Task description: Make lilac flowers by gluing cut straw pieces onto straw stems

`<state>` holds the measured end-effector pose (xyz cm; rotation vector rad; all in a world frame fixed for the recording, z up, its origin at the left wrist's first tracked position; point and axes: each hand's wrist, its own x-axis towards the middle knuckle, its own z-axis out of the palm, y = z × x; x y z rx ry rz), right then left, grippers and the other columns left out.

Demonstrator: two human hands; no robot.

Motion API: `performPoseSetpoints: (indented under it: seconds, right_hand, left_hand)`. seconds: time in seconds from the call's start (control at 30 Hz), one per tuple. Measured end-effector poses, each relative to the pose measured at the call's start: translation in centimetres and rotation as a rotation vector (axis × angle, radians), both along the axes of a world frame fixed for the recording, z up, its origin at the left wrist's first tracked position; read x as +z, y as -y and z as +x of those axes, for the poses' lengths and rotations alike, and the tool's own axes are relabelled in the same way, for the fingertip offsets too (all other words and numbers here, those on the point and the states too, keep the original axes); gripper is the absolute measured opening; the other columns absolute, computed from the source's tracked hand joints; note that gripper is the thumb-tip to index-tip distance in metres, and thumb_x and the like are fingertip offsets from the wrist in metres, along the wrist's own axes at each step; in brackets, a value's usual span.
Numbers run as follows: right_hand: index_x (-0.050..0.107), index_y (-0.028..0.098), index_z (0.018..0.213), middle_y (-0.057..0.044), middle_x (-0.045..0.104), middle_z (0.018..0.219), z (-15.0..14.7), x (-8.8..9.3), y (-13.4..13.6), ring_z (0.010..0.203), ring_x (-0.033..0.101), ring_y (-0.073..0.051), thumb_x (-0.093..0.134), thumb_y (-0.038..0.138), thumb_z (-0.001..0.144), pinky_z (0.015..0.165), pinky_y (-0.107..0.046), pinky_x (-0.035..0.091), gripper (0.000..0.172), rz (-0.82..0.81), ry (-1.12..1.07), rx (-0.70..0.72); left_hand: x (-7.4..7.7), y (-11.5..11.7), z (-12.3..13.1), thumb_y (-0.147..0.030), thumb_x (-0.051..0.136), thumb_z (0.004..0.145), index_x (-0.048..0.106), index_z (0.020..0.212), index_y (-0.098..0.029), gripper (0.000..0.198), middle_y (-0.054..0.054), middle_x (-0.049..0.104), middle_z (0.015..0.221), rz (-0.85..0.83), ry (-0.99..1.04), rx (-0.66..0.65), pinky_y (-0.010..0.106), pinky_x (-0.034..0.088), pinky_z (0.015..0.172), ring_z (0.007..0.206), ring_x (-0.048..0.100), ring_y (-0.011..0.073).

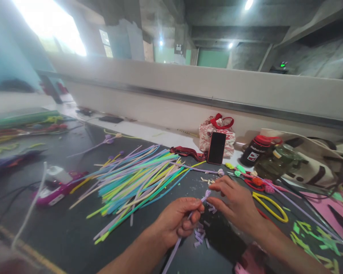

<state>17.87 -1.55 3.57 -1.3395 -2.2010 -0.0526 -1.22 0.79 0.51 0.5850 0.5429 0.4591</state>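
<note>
My left hand (178, 220) is closed around a lilac pipe cleaner (175, 245) that runs from below the fist up to a curled tip (207, 194). My right hand (234, 201) pinches that curled tip with thumb and fingers. Below the hands lie several short lilac cut pieces (200, 234) on the dark table (68, 236). A large spread of coloured pipe cleaners (134, 179) in green, yellow, blue and lilac lies to the left of my hands.
A pink and white glue gun (55, 186) lies at the left. A black phone (216, 148) leans on a patterned bag (217, 133). A dark bottle (255, 150), a yellow loop (270, 207), green cut shapes (317, 239) and a striped bag (317, 160) sit at the right.
</note>
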Motion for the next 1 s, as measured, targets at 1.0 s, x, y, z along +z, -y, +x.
performPoseSetpoints:
  seconds: [1.0]
  right_hand:
    - [0.060, 0.018, 0.073, 0.004, 0.049, 0.062, -2.1, 0.4, 2.4, 0.055, 0.045, -0.010, 0.048, 0.020, 0.075, 0.051, -0.021, 0.035, 0.012, -0.777, -0.661, -0.100]
  left_hand:
    - [1.3, 0.4, -0.2, -0.029, 0.056, 0.072, 0.052, 0.067, -0.013, 0.017, -0.004, 0.048, 0.049, 0.098, 0.002, 0.118, 0.015, 0.008, 0.034, 0.032, 0.025, 0.0006]
